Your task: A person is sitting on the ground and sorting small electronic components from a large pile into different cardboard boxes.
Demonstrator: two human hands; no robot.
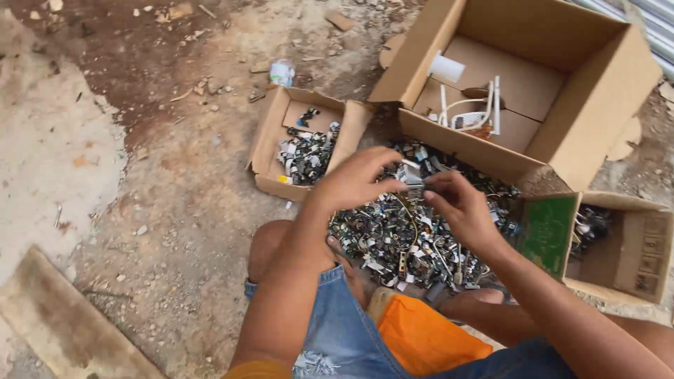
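Both my hands meet over a heap of small electronic scrap parts (400, 231) lying on the ground in front of my knees. My left hand (358, 179) and my right hand (460, 207) together pinch one small grey and white component (414, 179) between their fingertips. A thin yellow wire (411, 224) hangs from the piece down into the heap.
A small open cardboard box (270, 133) of dark parts sits left of the heap. A large open carton (597, 105) with white plastic pieces stands behind it. At right a box (642, 245) holds a green circuit board (547, 231). A wooden plank (63, 323) lies lower left on bare dirt.
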